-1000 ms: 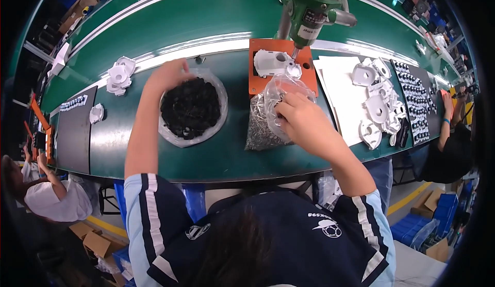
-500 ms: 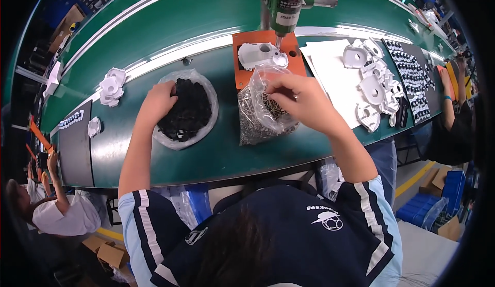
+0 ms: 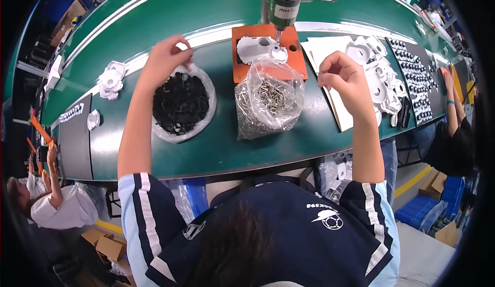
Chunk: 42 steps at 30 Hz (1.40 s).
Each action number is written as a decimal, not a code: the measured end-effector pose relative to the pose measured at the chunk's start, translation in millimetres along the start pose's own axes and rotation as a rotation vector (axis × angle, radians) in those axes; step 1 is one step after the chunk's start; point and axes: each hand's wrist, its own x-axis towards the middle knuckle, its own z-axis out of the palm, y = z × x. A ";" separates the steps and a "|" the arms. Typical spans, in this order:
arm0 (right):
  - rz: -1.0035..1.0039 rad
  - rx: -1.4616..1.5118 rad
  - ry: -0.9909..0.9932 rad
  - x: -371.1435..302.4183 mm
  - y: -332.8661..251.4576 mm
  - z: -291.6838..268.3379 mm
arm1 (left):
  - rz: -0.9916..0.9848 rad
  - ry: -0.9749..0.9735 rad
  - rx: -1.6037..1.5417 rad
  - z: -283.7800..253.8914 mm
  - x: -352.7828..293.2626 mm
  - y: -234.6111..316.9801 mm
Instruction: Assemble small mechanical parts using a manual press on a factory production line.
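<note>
My left hand [image 3: 167,60] is raised over the far edge of a plastic bag [image 3: 210,104] of small black parts [image 3: 178,104]. Thumb and forefinger pinch a small dark part, its shape too small to make out. My right hand [image 3: 343,75] hovers over the white sheets, its fingertips pinching a thin metal pin [image 3: 320,72]. Between the hands stands an open clear bag [image 3: 296,99] full of similar metal pins [image 3: 270,95]. Behind it, a white plastic housing [image 3: 251,48] lies on an orange fixture [image 3: 242,73], beneath the spindle of a green press [image 3: 286,3].
White housings [image 3: 379,75] are piled on the right, beside a dark mat with rows of small parts [image 3: 412,80]. More housings [image 3: 111,80] lie at left, near another dark mat [image 3: 76,142]. A co-worker's arm [image 3: 454,106] shows at far right; another person [image 3: 64,204] is at far left.
My right hand has come out of the bag of metal pins and moved right with one pin. My left hand has lifted from the black parts and moved farther away.
</note>
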 end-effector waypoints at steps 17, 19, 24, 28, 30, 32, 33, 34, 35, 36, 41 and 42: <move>0.247 0.118 -0.258 36.0 34.3 -39.4 | 0.131 -0.419 0.088 94.8 138.3 43.6; 0.255 0.137 -0.280 47.7 37.6 -40.7 | 0.097 -0.508 0.098 98.8 145.2 46.7; 0.256 0.130 -0.259 70.3 41.8 -42.6 | 0.066 -0.580 0.213 113.9 142.6 60.5; 0.264 0.076 -0.281 85.4 44.8 -40.7 | 0.132 -0.537 0.100 122.3 155.6 39.0; 0.277 0.071 -0.287 92.1 46.9 -39.7 | 0.112 -0.587 0.132 122.4 156.5 38.3; 0.288 0.063 -0.292 98.7 49.5 -37.4 | 0.125 -0.549 0.114 121.2 148.9 47.4; 0.270 0.072 -0.287 101.5 51.1 -34.9 | 0.126 -0.549 0.113 123.3 148.8 47.0; 0.251 0.081 -0.290 104.8 50.6 -29.4 | 0.199 -0.558 0.139 122.4 146.1 46.9; 0.250 0.081 -0.296 108.1 48.8 -24.9 | 0.272 -0.566 0.165 121.3 143.3 46.6; 0.275 0.077 -0.307 111.3 46.1 -20.6 | 0.268 -0.560 0.165 119.4 140.3 45.9; 0.320 0.126 -0.347 124.7 50.7 -12.3 | 0.110 -0.457 0.113 113.4 125.8 54.1; 0.337 0.102 -0.381 127.8 50.6 -11.3 | 0.107 -0.454 0.113 112.4 121.0 44.8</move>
